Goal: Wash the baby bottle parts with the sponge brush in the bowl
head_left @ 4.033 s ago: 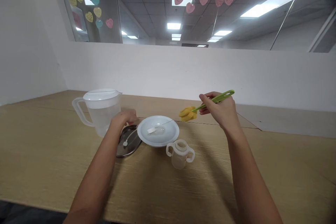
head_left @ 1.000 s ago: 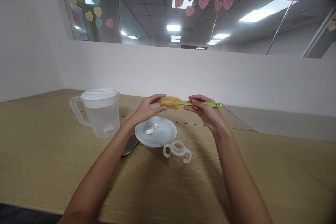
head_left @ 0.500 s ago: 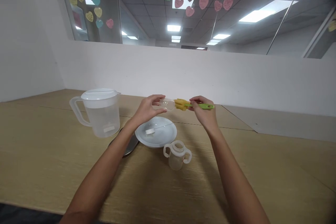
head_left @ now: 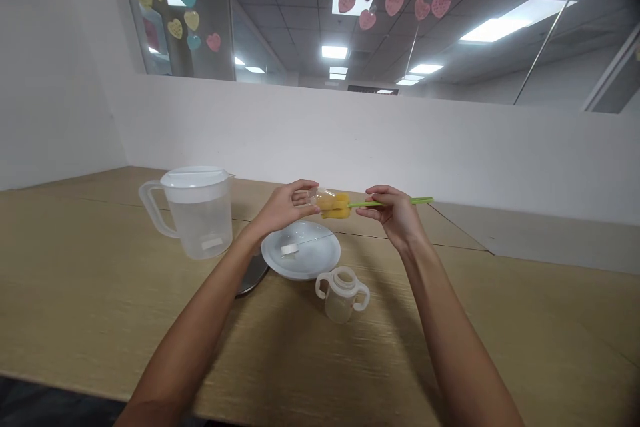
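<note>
My left hand (head_left: 289,207) is closed around a small clear plastic cup (head_left: 317,195), tipped on its side with its mouth facing right. Between the fingers and thumb of my right hand (head_left: 393,212) is the green handle of a bottle brush (head_left: 338,205). Part of the brush's yellow sponge head is inside the cup, and part sticks out at the rim. Both hands are raised above the table. Below them, a white bowl (head_left: 325,255) holds a small white cap (head_left: 289,250). A two-handled baby cup (head_left: 341,300) stands upright in front of the bowl.
A lidded plastic pitcher (head_left: 205,217) stands at the left on the wooden table (head_left: 90,287). A dark, flat round object (head_left: 254,275) lies partly hidden under my left forearm. The white wall (head_left: 280,127) rises behind the table.
The yellow sponge head has gone partly into the clear cup. My right hand has shifted its grip, and more of the green handle shows on both sides of it. The view has shifted slightly.
</note>
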`<state>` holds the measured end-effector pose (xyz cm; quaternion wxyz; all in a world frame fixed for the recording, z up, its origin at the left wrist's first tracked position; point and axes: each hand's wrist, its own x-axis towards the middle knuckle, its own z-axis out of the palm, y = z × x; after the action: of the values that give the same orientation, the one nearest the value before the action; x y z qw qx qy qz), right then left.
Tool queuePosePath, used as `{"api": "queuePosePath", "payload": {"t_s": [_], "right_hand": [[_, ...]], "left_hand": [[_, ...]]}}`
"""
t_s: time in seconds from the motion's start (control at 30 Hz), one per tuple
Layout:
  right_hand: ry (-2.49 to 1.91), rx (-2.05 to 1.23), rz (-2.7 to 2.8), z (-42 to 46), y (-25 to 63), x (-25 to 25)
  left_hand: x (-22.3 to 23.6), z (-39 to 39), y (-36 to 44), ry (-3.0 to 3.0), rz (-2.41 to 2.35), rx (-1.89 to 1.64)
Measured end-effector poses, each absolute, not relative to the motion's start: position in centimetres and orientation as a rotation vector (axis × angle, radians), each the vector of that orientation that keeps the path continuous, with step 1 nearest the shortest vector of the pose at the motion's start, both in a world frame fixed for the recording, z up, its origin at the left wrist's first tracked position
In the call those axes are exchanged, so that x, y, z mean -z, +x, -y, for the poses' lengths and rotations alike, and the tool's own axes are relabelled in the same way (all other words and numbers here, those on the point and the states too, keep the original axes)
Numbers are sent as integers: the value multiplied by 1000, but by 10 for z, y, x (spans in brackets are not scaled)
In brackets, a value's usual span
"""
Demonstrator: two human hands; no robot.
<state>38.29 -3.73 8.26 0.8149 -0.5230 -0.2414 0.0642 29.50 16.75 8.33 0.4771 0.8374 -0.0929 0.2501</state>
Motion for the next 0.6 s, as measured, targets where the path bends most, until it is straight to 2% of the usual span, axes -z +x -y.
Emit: {"api": "queuePosePath", "payload": {"t_s": [0.4,0.6], "right_hand": [[-837,-294,501,28,373,-85],[-1020,-225,595,30,370,-87]], "left_hand": [[-95,-168,280,1786,376,-470],[-99,-169,280,2017,318,-442]]}}
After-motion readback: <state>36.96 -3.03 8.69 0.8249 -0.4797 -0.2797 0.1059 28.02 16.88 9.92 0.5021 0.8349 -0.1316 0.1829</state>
